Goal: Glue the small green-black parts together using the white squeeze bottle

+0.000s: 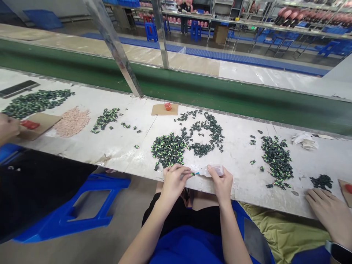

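Between its thumb and fingers, my left hand (176, 179) pinches a small black-and-green piece (193, 174) just above the table's near edge. My right hand (222, 182) is closed around a clear squeeze bottle (210, 171). The bottle lies level, and its blue tip points left at the small piece; whether the two touch I cannot tell. A dense pile of black-and-green pieces (169, 148) lies just beyond my left hand. Farther back, loose dark pieces (216, 128) spread out in a ring.
A red-topped cup (167, 106) stands on cardboard at the back. More pieces (276, 159) lie to the right, near a co-worker's hand (327, 209). Another co-worker's hand (8, 128) is at far left, by pale pink bits (73, 121). A metal post (118, 55) rises behind the table.
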The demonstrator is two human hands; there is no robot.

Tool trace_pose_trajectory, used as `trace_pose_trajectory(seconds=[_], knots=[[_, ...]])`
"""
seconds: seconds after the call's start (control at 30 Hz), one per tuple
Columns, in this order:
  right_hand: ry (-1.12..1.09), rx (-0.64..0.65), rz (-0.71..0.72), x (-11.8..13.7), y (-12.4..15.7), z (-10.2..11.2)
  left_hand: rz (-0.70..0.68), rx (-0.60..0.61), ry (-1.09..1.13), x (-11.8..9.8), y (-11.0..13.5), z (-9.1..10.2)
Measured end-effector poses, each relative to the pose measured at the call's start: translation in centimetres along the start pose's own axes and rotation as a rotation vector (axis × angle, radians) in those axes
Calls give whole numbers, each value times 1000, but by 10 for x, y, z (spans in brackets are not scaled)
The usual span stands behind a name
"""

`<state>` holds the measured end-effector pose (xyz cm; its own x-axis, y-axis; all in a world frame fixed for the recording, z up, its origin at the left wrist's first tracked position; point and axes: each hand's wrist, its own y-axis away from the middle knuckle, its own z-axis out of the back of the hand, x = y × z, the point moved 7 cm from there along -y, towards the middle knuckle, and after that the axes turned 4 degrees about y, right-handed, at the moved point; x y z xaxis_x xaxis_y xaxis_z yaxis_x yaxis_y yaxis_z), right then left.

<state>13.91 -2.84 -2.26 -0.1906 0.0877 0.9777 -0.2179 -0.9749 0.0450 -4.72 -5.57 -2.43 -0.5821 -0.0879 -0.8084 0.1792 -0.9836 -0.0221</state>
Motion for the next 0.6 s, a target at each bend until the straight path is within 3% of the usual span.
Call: trace_pose_trajectory(seconds=[0.37,0.6], knots=[[-30,-23,-13,-5,-2,2,-4,29,8,3,0,-2],[-193,-218,17,-14,-12,28,4,74,-14,1,1,-4]])
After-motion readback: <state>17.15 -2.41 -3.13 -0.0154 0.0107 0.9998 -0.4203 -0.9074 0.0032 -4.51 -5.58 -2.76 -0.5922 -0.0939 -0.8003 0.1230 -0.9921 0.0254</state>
